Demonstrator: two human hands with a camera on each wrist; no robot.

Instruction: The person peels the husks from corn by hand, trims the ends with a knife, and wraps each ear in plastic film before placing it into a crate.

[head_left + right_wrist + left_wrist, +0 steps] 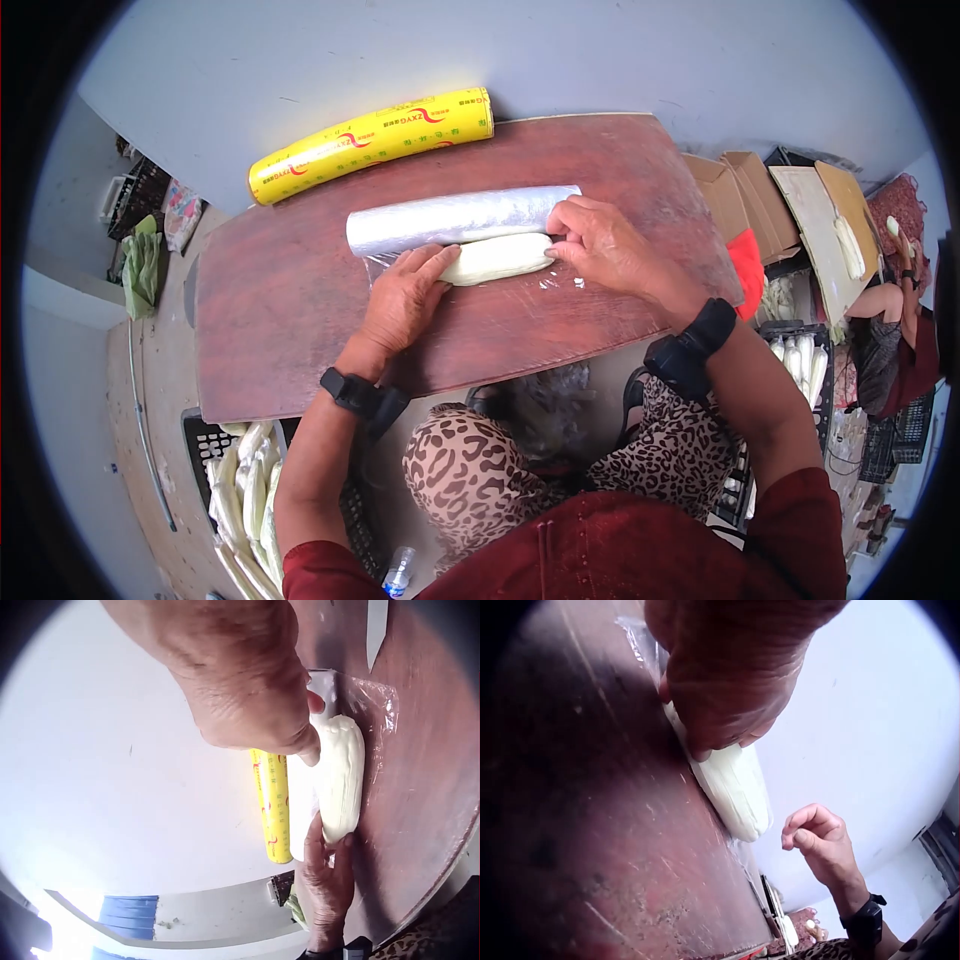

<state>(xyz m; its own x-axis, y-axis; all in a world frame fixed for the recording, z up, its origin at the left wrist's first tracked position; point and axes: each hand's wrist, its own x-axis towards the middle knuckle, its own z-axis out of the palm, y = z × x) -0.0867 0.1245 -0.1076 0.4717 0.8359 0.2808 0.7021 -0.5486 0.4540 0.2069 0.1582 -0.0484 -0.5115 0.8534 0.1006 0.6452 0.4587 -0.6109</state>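
A pale, oblong vegetable (500, 258) with lengthwise ridges lies on a reddish-brown table (300, 330), along the near side of a clear plastic film roll (450, 217). Loose film (379, 705) spreads from the roll under and around the vegetable. My left hand (405, 300) grips the vegetable's left end, thumb on the near side and fingers over the top. At its right end, my right hand (610, 245) has thumb and forefinger bent towards each other, pinching at the film's edge between roll and vegetable. The see-through film hardly shows at those fingertips.
A yellow printed roll (375, 143) lies along the table's back edge by the wall. Crates of pale long vegetables (245, 490) stand below left and right (800, 360). Cardboard boxes (745, 205) are at the right, where another person (895, 330) sits. A bottle (398, 572) is on the floor.
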